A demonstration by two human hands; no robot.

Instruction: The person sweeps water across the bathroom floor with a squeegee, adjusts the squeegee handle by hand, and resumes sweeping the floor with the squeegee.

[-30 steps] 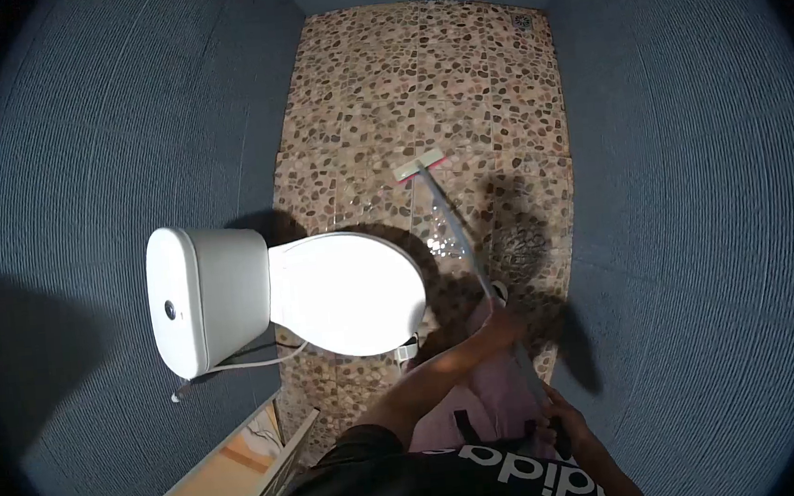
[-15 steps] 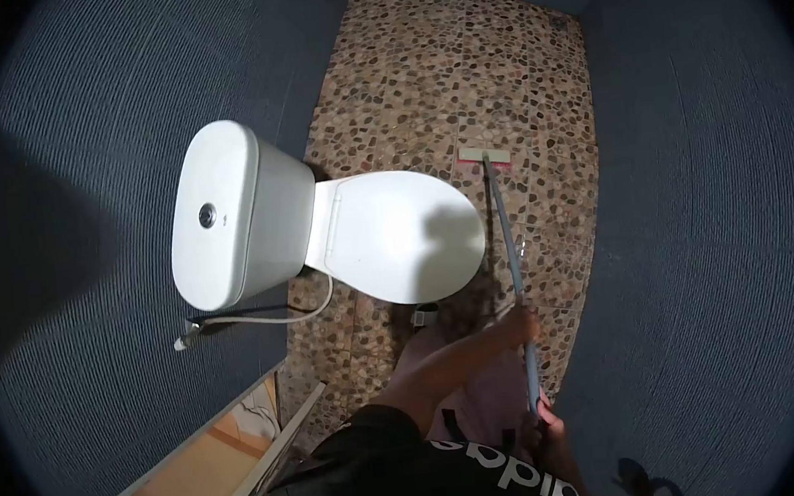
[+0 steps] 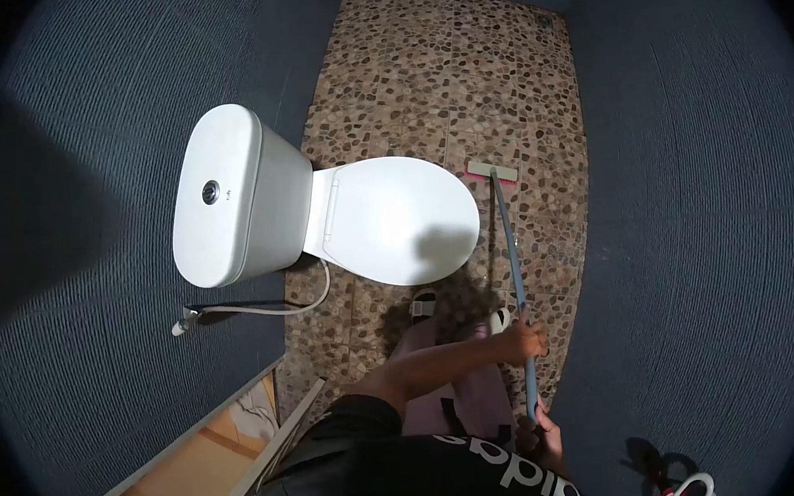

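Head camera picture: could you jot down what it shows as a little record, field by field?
Left hand: wrapped around the long-handled brush
Right hand: also gripping the brush, nearer the body
Brush head: pale, pink-edged, on the floor
Toilet: white, lid down, left of the brush in the picture
Floor: pebble-patterned
Walls: blue-grey, ridged

Toilet (image 3: 404, 215): blocks left side.
Pole (image 3: 512, 257): narrow gap to toilet, wider strip to right wall (image 3: 699, 178).
Floor (image 3: 439, 67): open beyond brush head (image 3: 492, 171).
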